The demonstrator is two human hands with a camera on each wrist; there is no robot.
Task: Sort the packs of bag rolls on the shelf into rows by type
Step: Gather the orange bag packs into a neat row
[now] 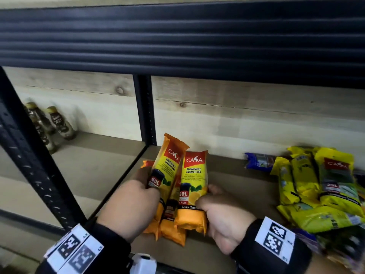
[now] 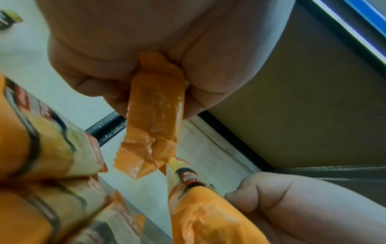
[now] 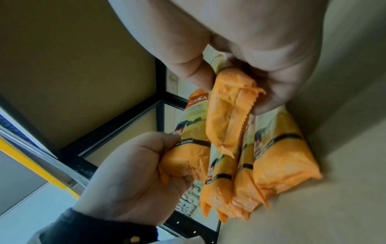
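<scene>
While our left hand point(image 1: 130, 206) and right hand point(image 1: 223, 220) each grasp an orange pack point(image 1: 194, 186) at lower centre of the shelf point(image 1: 227, 175), we should set them parallel, touching the orange row, labels up.

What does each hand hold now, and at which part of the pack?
The left hand grips one orange 60L pack around its lower half; the right hand grips another orange 60L pack near its lower end.
</scene>
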